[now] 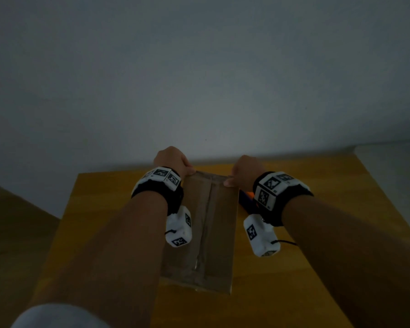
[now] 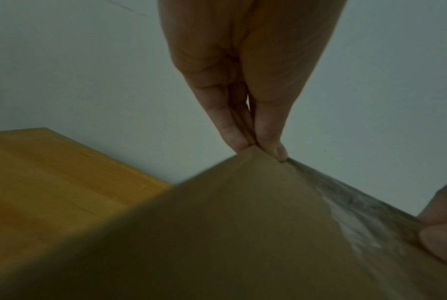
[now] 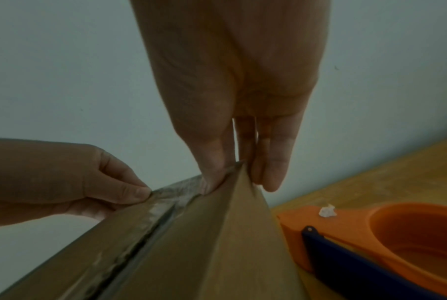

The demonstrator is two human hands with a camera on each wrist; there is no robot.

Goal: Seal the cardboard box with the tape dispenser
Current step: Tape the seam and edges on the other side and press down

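Note:
A brown cardboard box [image 1: 220,228] stands on the wooden table [image 1: 104,209], its top flaps closed with clear tape [image 1: 207,223] along the centre seam. My left hand [image 1: 175,164] pinches the box's far left corner [image 2: 255,154] between thumb and fingers. At the far right corner [image 3: 240,168], my right hand [image 1: 243,171] pinches the box the same way. The orange and blue tape dispenser [image 3: 371,239] lies on the table just right of the box, partly hidden behind my right wrist in the head view.
A plain grey wall [image 1: 199,79] rises right behind the table. A small crumpled white scrap [image 3: 327,211] sits on the dispenser. Bare tabletop [image 2: 50,178] shows left of the box.

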